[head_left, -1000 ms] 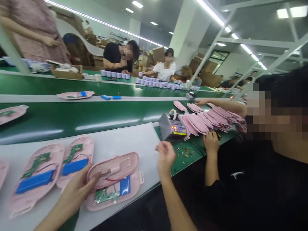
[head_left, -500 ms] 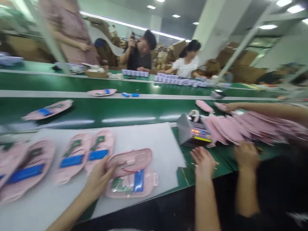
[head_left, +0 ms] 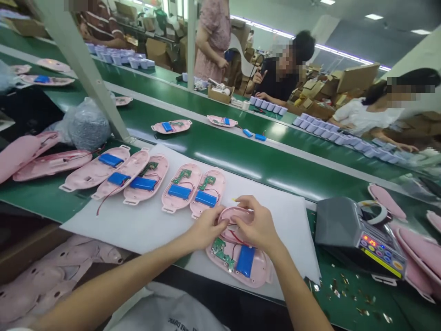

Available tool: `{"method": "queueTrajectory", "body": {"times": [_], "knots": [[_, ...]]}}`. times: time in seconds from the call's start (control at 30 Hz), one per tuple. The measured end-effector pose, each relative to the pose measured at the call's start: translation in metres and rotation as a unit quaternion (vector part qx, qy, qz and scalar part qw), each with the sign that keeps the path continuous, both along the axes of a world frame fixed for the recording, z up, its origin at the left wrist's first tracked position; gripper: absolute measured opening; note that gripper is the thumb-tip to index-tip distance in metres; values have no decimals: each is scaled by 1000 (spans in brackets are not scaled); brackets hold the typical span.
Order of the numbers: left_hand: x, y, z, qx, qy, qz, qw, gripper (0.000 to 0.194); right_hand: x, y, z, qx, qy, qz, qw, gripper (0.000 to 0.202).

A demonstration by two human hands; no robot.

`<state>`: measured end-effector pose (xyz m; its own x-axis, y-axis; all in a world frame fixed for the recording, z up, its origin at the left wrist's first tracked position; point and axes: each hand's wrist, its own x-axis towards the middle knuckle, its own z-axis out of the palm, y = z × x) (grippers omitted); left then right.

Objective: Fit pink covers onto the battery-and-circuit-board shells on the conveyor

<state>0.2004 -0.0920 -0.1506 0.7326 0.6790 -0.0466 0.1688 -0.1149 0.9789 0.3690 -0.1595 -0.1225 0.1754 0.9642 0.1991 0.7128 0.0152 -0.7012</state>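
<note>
In the head view, my left hand (head_left: 206,228) grips the near-left edge of a small pink plastic shell half (head_left: 237,213). My right hand (head_left: 257,225) is closed on the same half from the other side, thumb inside it. A small yellow bit (head_left: 236,200) shows at a right fingertip; its kind is unclear. Beneath lies another pink shell half (head_left: 259,275), open side up, with a green circuit board (head_left: 220,252) and a blue battery pack (head_left: 245,262). Red wires run between the two halves. My fingers hide part of the upper half.
Several pink halves with batteries (head_left: 181,191) lie to the left on a white sheet (head_left: 144,230). At right stands a grey tape dispenser (head_left: 339,225), with small scraps (head_left: 339,287) before it. Beyond runs a green conveyor belt (head_left: 223,151); people sit across it.
My right hand has moved left from beside the tape dispenser to the shell half held by my left hand. The view has swung left, and the neighbouring person's hands have left the picture.
</note>
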Motion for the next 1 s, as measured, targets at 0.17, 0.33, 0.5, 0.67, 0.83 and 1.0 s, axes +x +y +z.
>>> {"method": "queueTrajectory", "body": {"times": [0.17, 0.33, 0.5, 0.67, 0.83, 1.0], "knots": [[1, 2, -8, -26, -20, 19, 999, 13, 3, -13, 16, 12, -10, 70, 997, 18], [-1, 0, -11, -18, -11, 30, 999, 10, -7, -9, 18, -4, -173, 93, 980, 22], [-2, 1, -11, -14, -6, 25, 1000, 11, -17, -3, 7, 43, -287, 74, 954, 20], [-6, 1, -9, -3, -10, 12, 1000, 9, -8, -1, 15, -11, -260, -58, 964, 23], [-11, -1, -4, 23, -23, 17, 999, 10, 4, -9, 27, -62, -182, 20, 981, 19], [-15, -6, -8, 12, -63, -51, 997, 23, -15, -37, 21, 140, -275, 62, 949, 20]]}}
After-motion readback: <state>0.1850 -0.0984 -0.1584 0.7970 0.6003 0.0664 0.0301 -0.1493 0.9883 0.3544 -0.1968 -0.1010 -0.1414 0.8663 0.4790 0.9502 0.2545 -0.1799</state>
